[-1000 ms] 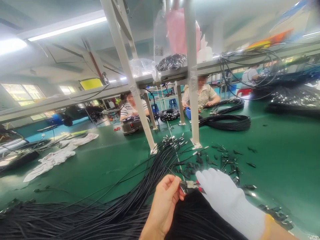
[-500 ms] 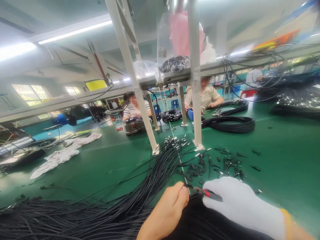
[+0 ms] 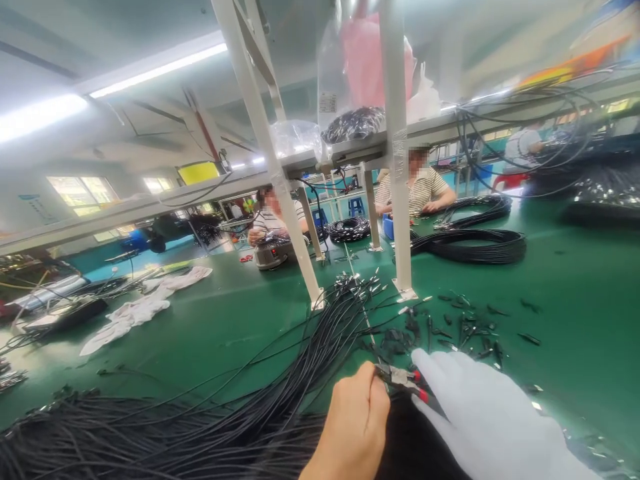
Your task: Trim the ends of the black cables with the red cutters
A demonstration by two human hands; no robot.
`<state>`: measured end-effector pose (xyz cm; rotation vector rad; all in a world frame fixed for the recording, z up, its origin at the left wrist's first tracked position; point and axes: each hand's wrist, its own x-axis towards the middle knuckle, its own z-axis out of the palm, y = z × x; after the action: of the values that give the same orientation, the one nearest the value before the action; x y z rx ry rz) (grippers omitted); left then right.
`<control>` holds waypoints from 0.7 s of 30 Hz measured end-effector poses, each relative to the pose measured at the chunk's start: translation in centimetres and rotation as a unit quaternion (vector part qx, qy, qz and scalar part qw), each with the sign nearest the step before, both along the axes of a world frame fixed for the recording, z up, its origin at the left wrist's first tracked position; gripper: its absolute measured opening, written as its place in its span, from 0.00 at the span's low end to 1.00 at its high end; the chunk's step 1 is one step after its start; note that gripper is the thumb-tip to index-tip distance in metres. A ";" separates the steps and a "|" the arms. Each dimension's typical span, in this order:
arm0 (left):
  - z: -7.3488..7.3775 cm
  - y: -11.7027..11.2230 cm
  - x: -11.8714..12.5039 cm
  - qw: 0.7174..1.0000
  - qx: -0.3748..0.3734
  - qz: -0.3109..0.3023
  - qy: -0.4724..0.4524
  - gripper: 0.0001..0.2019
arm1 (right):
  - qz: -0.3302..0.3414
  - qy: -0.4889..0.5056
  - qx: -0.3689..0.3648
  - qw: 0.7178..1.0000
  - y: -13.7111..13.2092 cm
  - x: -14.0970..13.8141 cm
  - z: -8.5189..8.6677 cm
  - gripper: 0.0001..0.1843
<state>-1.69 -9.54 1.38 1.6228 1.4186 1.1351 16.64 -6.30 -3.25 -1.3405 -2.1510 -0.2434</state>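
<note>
My bare left hand [image 3: 353,413] is closed in a pinch on a black cable, mostly hidden by the fingers. In my white-gloved right hand [image 3: 480,407] is a pair of pliers [image 3: 401,377] with red and black handles. The handles are spread, and the metal jaws point left, right at the left fingertips. Beneath and left of the hands lies a large heap of black cables [image 3: 150,433]. A bundle of these cables [image 3: 320,340] runs away from me, its metal-tipped ends [image 3: 357,285] near the shelf posts. Small black scraps [image 3: 467,327] lie scattered beyond the right hand.
White shelf posts [image 3: 400,220] stand on the green table [image 3: 240,320]. Coiled black cables [image 3: 470,248] lie at the back right, a white cloth [image 3: 130,317] at the left. Across the table sit two people in striped tops, near a grey device [image 3: 274,255]. Bags rest on the shelf above.
The pliers' handles have spread and the gloved fingers have loosened around them. Both hands sit slightly further right in the picture, and the view has shifted a little.
</note>
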 end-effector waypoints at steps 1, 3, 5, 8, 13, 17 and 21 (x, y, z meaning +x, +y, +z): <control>0.1 0.0 0.1 1.000 0.005 -0.005 0.012 0.14 | 0.005 -0.002 -0.016 1.000 0.0 0.1 0.1 0.12; 0.4 -0.1 0.0 0.999 -0.005 -0.039 0.002 0.17 | 0.047 0.042 -0.145 0.987 -0.1 0.3 1.0 0.11; 0.8 -0.1 -0.1 0.992 -0.036 -0.101 -0.063 0.19 | 0.105 0.095 -0.285 0.948 -0.3 0.7 2.1 0.15; 1.1 -0.2 -0.3 0.956 -0.080 -0.182 -0.215 0.21 | 0.238 0.133 -0.388 0.880 -0.5 0.9 3.2 0.24; 0.6 -0.1 0.2 0.900 -0.091 -0.173 -0.389 0.19 | 0.418 0.144 -0.302 0.845 -0.4 0.4 3.2 0.35; 0.1 0.2 0.8 0.887 -0.091 -0.150 -0.427 0.18 | 0.371 0.124 -0.180 0.903 -0.8 0.4 2.8 0.22; 0.0 0.6 1.3 0.893 -0.091 -0.114 -0.425 0.18 | 0.265 0.094 -0.103 0.954 -0.9 0.9 2.6 0.21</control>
<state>-0.36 -8.94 1.41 0.9175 0.7041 1.2891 17.52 -7.17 -0.63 -0.7990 -2.3187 0.3155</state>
